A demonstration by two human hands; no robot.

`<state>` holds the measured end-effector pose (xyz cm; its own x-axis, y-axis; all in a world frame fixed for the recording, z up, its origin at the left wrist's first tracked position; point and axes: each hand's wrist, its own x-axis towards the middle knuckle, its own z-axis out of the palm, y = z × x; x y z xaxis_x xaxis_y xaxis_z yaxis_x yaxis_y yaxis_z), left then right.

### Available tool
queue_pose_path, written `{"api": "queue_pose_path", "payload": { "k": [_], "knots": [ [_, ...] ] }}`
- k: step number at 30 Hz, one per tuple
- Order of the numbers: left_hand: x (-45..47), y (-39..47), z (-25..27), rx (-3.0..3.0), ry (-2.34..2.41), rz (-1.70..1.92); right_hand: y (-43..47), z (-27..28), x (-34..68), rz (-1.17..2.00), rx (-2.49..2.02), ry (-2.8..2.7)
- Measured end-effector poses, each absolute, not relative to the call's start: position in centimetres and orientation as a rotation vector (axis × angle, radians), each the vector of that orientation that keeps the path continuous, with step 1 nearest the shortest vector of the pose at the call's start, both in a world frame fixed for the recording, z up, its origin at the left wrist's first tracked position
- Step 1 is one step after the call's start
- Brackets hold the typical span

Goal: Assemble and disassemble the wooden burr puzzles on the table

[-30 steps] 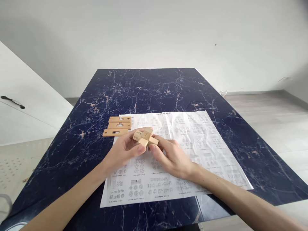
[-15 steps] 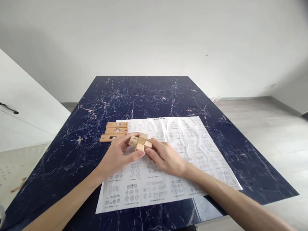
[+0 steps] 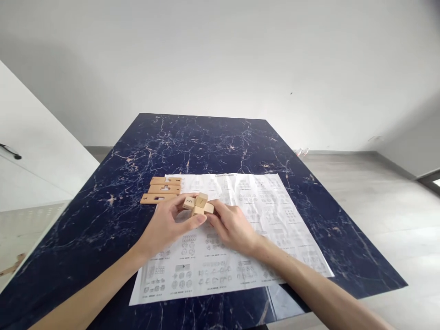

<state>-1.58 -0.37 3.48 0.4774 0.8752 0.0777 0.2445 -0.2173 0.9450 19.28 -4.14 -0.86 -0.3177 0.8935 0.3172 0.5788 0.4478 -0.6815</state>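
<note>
A small wooden burr puzzle [image 3: 200,203] of crossed, numbered blocks is held between both hands above the paper sheet [image 3: 256,220]. My left hand [image 3: 173,219] grips it from the left, thumb at the near side and fingers behind. From the right, my right hand [image 3: 231,223] pinches a block end with thumb and fingers. The digit 3 shows on the left block end. Just beyond my left hand lie three flat wooden pieces with cut-out notches, the nearest numbered 2 [image 3: 147,198]. My fingers hide the puzzle's underside.
The creased sheet carries printed diagrams and lies on a dark blue marble-patterned table [image 3: 206,142]. A white cabinet [image 3: 37,142] with a black handle stands at the left. Wooden pieces [image 3: 13,265] sit on a pale surface at the lower left.
The camera view has shifted slightly. The puzzle appears tilted a little differently between my hands, which keep hold of it.
</note>
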Motion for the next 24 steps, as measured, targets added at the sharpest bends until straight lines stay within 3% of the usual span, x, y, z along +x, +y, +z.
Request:
{"api": "queue_pose_path", "payload": {
  "k": [11, 24],
  "knots": [
    [-1.4, -0.6, 2.7, 1.582, 1.007, 0.77, -4.0, -0.3, 18.9, 0.036, -1.142, -2.073],
    [-1.3, -0.8, 3.8, 1.601, 0.89, 0.667, -4.8, 0.8, 18.5, -0.065, -1.089, -2.033]
  ]
}}
